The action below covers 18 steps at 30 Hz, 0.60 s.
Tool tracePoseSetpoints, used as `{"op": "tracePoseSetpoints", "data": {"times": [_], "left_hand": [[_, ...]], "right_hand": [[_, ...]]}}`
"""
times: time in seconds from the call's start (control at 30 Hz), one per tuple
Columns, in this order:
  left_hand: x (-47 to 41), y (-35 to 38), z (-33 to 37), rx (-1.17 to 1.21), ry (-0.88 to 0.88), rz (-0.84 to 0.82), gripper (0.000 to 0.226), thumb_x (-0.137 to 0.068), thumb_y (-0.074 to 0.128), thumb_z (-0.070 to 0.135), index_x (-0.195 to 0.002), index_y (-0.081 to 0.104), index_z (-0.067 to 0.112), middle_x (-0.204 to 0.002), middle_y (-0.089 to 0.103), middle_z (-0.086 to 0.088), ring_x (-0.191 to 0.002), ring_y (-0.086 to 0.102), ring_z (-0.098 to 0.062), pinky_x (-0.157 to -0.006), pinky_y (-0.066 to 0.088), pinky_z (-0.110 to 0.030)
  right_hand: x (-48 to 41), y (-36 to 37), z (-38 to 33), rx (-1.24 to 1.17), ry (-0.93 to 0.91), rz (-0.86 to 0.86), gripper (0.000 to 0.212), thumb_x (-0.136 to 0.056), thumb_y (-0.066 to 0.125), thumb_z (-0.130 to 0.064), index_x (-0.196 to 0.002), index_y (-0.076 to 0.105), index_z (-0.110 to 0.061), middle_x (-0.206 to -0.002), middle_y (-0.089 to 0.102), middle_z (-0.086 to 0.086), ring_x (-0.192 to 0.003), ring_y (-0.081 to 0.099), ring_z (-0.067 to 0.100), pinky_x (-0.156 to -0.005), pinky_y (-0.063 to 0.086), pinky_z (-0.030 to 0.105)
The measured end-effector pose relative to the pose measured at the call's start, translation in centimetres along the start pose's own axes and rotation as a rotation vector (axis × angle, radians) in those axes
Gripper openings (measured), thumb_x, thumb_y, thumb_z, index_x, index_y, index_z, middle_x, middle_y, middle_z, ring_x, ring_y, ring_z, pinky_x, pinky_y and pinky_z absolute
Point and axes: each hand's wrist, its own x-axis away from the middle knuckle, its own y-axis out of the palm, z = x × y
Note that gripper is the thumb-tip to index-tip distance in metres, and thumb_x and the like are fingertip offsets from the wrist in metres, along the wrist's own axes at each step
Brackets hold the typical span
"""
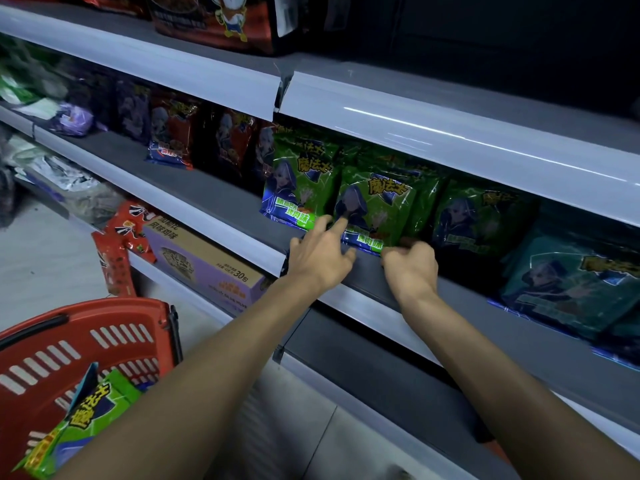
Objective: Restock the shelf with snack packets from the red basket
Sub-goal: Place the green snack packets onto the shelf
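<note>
one green packet in red basket, both hands at shelf

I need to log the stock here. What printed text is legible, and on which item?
"魔法士": green snack packet on the shelf, touched by the left hand; right hand at its lower edge.
"魔法士": green packet in the red basket.
"30包": purple cardboard box.
Smaller print: unreadable.

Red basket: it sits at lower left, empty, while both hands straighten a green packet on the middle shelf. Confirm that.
Not empty. The head view shows the red basket holding at least one green snack packet. The rest stands: it sits at lower left, and the left hand and right hand are at a green packet on the middle shelf.
</note>
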Motion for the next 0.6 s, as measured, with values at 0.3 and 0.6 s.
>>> {"op": "tracePoseSetpoints", "data": {"times": [0.3,0.6], "left_hand": [[-0.7,-0.5,0.8,-0.001,-0.024,0.008,0.054,-0.100,0.057,0.045,-0.150,0.045,0.025,-0.152,0.036,-0.003,-0.139,0.043,-0.028,-0.112,0.028,-0.048],[0.2,-0.5,1.1,0.085,-0.029,-0.024,0.059,-0.103,0.057,0.034,-0.158,0.036,0.021,-0.168,0.021,-0.010,-0.150,0.033,-0.033,-0.119,0.025,-0.050]], "right_hand": [[0.6,0.2,-0.3,0.005,-0.005,-0.022,0.009,-0.085,0.064,-0.014,-0.077,0.059,-0.015,-0.101,0.075,0.018,-0.084,0.062,0.029,-0.086,0.055,0.041],[0.9,-0.2,-0.4,0.035,-0.010,-0.023,0.011,-0.090,0.062,-0.014,-0.101,0.061,-0.012,-0.115,0.069,0.009,-0.108,0.065,0.031,-0.088,0.049,0.032]]}}
